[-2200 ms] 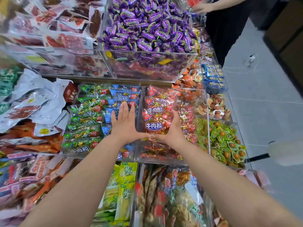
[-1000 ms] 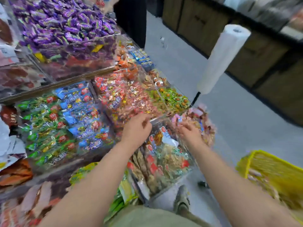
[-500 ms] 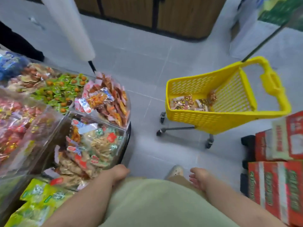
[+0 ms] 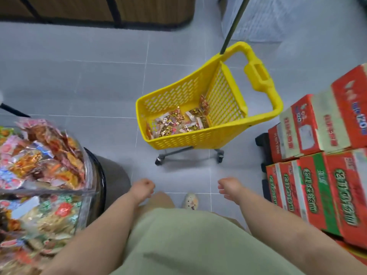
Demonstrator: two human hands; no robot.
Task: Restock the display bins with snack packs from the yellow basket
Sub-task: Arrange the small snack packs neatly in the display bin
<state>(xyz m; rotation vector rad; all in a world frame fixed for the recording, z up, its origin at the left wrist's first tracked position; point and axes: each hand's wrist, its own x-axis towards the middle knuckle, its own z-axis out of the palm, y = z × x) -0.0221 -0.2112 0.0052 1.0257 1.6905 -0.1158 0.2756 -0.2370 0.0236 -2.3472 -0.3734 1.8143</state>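
The yellow basket [image 4: 174, 94] stands upright on its wheels ahead of me, a few snack packs [image 4: 176, 123] strewn across its bottom. Clear bins [image 4: 87, 203] at my left sit heaped.

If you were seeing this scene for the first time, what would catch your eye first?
The yellow basket on wheels stands mid-floor, a thin layer of snack packs in its bottom. Heaped display bins fill the left edge and red cartons stack at the right.

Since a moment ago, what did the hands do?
The left hand and right hand came off the snack bins and dropped low, empty, as the person turned toward the yellow basket. It stayed put, with packs inside.
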